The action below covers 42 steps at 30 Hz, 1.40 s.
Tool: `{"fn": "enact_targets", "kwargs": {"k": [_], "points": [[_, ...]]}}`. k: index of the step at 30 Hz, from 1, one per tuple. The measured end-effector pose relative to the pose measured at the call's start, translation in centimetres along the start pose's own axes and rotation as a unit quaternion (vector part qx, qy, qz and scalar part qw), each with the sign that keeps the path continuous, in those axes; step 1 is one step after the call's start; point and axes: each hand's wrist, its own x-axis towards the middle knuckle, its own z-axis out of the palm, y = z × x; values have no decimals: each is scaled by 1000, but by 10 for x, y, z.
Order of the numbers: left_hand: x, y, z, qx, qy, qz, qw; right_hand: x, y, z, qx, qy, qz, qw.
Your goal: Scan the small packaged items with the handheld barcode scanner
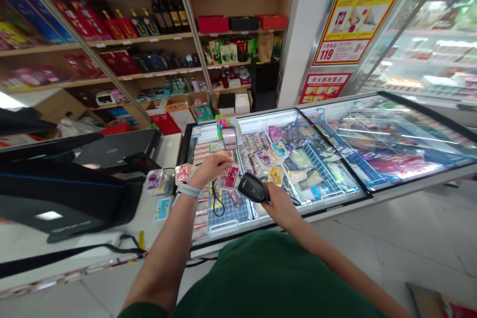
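My right hand (280, 203) is wrapped around the handle of a black barcode scanner (253, 188), whose head points left. A clear plastic pack with a red label (228, 177) is in front of the scanner, over the glass freezer lid (227, 213). My left hand (210, 169), with a pale watch on the wrist, has its fingers pressed together at the upper edge of this pack; the grip itself is partly hidden. Another red-labelled pack (183, 173) lies left of that hand. To the right, a blue-labelled pack (279, 150) and a yellow-labelled pack (276, 175) rest on the glass.
On the counter at left are a black checkout terminal (67, 189), a blue-labelled pack (162, 208) and a purple-labelled pack (153, 179). A small stand with a screen (229, 137) is at the freezer's far side. A black cord loop (218, 201) lies near my hands. Stocked shelves (156, 37) stand behind.
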Motion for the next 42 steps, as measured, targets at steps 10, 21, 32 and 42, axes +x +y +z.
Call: {"fn": "enact_targets", "kwargs": {"k": [10,21,32,42], "points": [[-1,-11,2,2,6,-19,1000,4,5,2,-21,-22,-4,1000],[-18,-26,0,-125,75,-86,986,4,6,3,1,-11,-12,1000],[-129,-108,-15,-352,431,-287,780,3,4,6,13,-22,-19,1000],[-203,-162,31,-334,464,-486,661,7,7,17,11,-38,-51,998]]}}
